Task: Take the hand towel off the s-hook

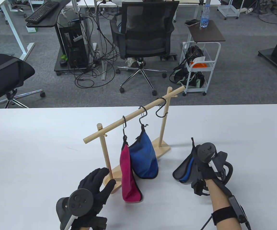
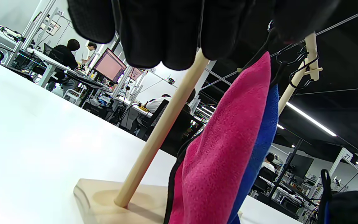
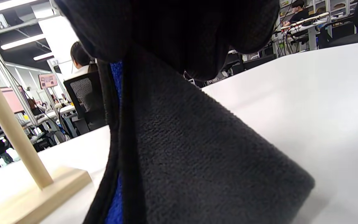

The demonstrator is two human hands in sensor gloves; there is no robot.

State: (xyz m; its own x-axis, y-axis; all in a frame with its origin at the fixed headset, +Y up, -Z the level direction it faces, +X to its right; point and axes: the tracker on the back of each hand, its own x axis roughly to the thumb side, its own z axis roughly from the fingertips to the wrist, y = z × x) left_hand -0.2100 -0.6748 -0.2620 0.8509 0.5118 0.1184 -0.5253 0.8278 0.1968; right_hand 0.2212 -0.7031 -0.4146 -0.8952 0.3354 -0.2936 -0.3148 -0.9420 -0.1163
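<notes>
Gripping grey towel (image 1: 182, 170): right hand (image 1: 206, 163), off rack.

Beyond the desk's (image 1: 33, 143) far edge: black mesh office chair (image 1: 146, 36), PC tower (image 1: 72, 46) with tangled cables (image 1: 97, 62). White rolling cart (image 1: 198, 69) far right, holding a dark bag (image 1: 193, 54); water bottle (image 1: 204, 16) and phone (image 1: 192, 22) on its brown top. Keyboard (image 1: 42, 10) on a stand far left.
</notes>
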